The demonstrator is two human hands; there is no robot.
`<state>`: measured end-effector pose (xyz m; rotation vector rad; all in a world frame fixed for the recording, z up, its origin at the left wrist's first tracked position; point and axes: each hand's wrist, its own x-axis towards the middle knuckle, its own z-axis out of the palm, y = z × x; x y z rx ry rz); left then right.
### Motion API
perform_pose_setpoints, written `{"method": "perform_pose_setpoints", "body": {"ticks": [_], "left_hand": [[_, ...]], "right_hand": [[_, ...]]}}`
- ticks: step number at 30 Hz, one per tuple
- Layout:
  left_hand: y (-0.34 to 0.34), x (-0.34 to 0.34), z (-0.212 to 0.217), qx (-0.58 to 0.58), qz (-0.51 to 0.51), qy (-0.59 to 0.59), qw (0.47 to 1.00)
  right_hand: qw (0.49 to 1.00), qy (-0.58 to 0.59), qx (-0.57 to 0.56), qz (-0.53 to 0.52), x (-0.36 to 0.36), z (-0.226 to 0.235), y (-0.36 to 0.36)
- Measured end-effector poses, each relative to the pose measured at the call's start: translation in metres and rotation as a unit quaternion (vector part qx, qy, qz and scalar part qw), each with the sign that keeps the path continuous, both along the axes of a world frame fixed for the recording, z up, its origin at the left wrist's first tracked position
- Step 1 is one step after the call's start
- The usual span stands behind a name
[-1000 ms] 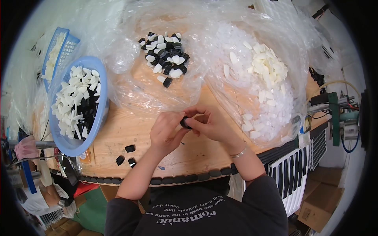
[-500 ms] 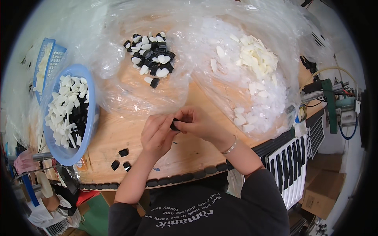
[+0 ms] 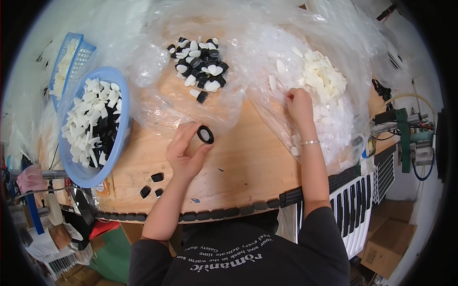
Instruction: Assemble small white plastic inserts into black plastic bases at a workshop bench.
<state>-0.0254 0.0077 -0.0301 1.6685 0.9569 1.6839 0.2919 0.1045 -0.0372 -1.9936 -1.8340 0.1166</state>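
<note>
My left hand (image 3: 183, 152) holds a small black oval cap (image 3: 205, 135) between thumb and fingers, with its pale grey oval middle turned up. Off to the right, my right hand (image 3: 300, 104) is closed in a pinch over the plastic sheeting, and whatever its fingertips hold is hidden. Close to it lie a loose white oval piece (image 3: 272, 82) and a heap of cream-white oval pieces (image 3: 322, 76). Farther back, a pile of black caps and white oval pieces (image 3: 202, 62) rests on the plastic. Several black caps (image 3: 157, 177) sit on the table left of my left forearm.
At the left stands a blue basin (image 3: 125, 119) of white and black pieces, with a blue basket (image 3: 76, 59) behind it. Crumpled clear plastic (image 3: 143, 93) covers much of the wooden table (image 3: 248, 167). Black pieces (image 3: 231, 212) line its near edge; a machine (image 3: 405, 128) stands right.
My hands have parted. The right hand has moved right and away to the white pieces, while the left keeps the black cap and has turned its oval middle up.
</note>
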Motion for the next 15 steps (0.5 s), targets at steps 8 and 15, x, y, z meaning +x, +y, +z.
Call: {"method": "perform_pose_setpoints", "body": {"ticks": [8,15], "left_hand": [[-0.003,-0.002,0.001,0.046,-0.01,0.084,0.995],[-0.005,0.006,0.006,0.084,0.011,0.164,0.983]], "right_hand": [[0.983,0.145,0.106,0.038,-0.028,0.031,-0.027],[0.843,0.468,-0.094,0.249,-0.14,0.065,-0.096]]}}
